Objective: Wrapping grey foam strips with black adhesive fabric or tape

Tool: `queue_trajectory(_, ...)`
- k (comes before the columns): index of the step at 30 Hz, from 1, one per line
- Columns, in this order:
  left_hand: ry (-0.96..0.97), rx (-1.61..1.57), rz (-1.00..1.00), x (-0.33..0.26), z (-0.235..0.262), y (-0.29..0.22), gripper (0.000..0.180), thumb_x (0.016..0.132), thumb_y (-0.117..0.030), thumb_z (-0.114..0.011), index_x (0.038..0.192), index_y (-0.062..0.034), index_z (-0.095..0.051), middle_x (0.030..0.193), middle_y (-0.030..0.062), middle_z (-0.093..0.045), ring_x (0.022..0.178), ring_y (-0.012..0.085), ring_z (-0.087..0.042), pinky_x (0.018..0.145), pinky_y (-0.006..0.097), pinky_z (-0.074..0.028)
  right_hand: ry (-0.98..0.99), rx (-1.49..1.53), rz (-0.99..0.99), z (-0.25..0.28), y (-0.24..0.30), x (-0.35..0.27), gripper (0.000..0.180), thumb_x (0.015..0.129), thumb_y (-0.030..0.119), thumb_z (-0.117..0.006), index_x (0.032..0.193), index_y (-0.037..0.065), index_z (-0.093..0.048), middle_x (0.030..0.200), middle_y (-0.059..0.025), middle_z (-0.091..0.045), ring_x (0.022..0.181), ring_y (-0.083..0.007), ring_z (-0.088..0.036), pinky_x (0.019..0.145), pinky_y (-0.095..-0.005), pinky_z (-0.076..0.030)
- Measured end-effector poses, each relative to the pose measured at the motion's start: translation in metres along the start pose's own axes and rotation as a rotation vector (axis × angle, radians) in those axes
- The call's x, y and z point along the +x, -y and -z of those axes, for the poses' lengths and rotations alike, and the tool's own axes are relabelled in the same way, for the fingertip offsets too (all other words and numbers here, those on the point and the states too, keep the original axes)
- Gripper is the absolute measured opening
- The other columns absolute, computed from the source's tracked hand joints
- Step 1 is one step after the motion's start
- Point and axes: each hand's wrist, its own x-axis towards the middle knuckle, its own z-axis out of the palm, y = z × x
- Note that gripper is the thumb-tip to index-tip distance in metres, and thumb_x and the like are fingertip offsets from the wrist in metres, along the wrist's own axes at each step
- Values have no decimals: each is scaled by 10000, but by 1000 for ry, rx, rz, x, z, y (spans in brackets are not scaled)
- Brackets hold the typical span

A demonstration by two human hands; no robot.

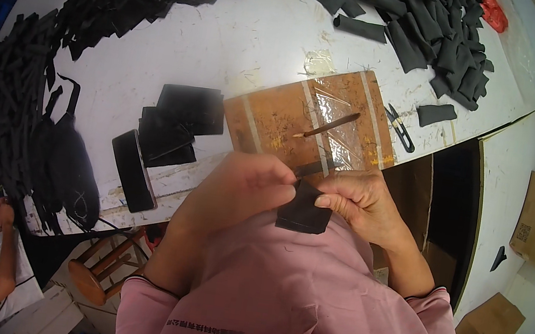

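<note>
A small black fabric piece [303, 212], flat with a stitched lower edge, hangs in front of my chest. My right hand [361, 198] pinches its upper right side, thumb on the near face. At its upper left corner, the fingertips of my left hand [255, 178] are closed together on the fabric. Just beyond my fingers lies a wooden board [274, 123] banded with clear tape. On it rests a thin brown pointed stick [327, 125]. A dark strip [314, 167] shows between my hands, partly hidden by them.
Thread snips [400, 129] lie right of the board, near a single black fabric piece [436, 114]. Left are stacked black pieces [177, 122] and a phone [134, 171]. Large black heaps [414, 16] cover the far table. A stool [95, 276] and another person's arm [5, 245] are lower left.
</note>
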Motion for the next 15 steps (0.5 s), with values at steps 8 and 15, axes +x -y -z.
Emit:
queue_trajectory(8, 85, -46, 126, 3, 5, 1, 135, 778, -66, -599, 868, 32, -578, 724, 27, -581, 605, 41, -516, 553, 170, -432, -4, -93, 59, -3, -1, 1, 113, 739, 98, -607, 777, -6, -580, 668, -116, -559, 613, -268, -552, 552, -322, -428)
queue_trajectory(15, -30, 470, -60, -4, -4, -1, 90, 749, 5, -551, 833, 24, -578, 706, 13, -576, 565, 30, -501, 506, 186, -419, 7, -209, 140, -8, -4, 5, 97, 721, 78, -615, 740, -7, -571, 660, -119, -553, 642, -282, -553, 564, -345, -436)
